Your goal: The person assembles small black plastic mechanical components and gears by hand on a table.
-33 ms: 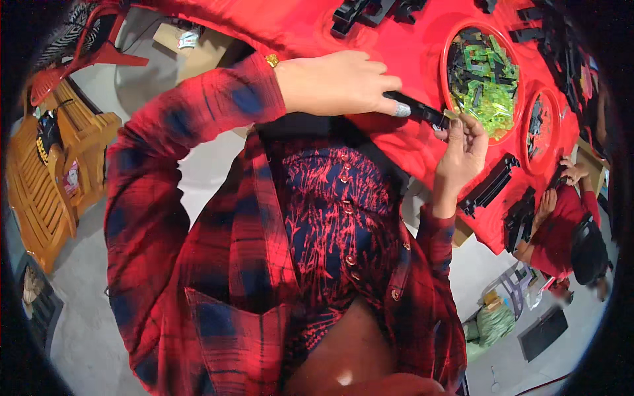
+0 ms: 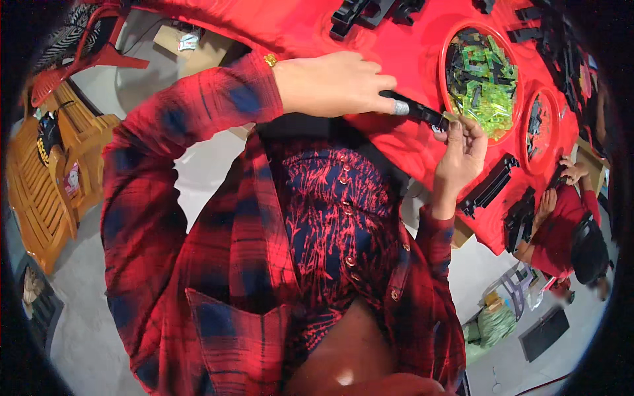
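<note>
While gripping one end of a slim black strip [image 2: 422, 113] with the curled left hand [image 2: 340, 84], pinching its other end between thumb and fingers of the right hand [image 2: 462, 150]. Held across the gap between both hands, near a red cloth's [image 2: 396, 49] edge. Flanked by a red tray [image 2: 443, 74] of green and black pieces [image 2: 489, 109] just beyond the right hand, and by black bars [image 2: 489, 187] lying to that hand's right.
</note>
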Demonstrator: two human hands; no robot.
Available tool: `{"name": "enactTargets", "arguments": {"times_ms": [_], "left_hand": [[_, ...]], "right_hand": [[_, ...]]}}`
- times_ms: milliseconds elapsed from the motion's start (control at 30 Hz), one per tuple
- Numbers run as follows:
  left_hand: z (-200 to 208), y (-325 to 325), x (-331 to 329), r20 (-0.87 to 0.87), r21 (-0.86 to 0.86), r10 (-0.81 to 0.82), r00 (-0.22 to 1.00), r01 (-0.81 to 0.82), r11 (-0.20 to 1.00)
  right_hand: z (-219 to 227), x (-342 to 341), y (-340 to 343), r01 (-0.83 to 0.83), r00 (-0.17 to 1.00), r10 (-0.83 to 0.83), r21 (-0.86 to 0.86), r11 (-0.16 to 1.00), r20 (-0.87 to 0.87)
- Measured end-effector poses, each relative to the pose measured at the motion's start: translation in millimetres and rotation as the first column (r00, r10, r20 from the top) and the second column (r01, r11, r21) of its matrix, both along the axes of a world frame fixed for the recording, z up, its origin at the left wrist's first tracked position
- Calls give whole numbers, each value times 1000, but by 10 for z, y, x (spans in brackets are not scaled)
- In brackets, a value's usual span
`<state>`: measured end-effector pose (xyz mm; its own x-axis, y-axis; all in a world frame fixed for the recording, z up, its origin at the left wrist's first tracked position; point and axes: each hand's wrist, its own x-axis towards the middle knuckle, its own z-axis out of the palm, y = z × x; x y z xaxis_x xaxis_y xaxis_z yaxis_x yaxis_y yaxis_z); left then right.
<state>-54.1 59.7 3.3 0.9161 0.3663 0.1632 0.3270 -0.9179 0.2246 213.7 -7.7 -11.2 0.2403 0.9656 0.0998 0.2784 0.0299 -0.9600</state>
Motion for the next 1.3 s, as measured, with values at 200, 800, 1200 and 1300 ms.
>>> {"name": "enactTargets", "arguments": {"times_ms": [200,800,1200,1300], "left_hand": [[-27,-88,43,-37,-42,88,995,-89,995],[30,0,203,-9,71,82,997,-81,994],[49,-133,152,16,282,-89,996,81,956],[69,-256,66,34,151,0,999,-5,988]], "right_hand": [[-39,4,-47,50,998,-51,-17,999,-45],[-74,-64,-19,-13,986,0,-77,997,-165],[20,52,-9,91,983,-91,-3,996,-159],[111,81,27,128,984,-120,59,990,-133]]}}
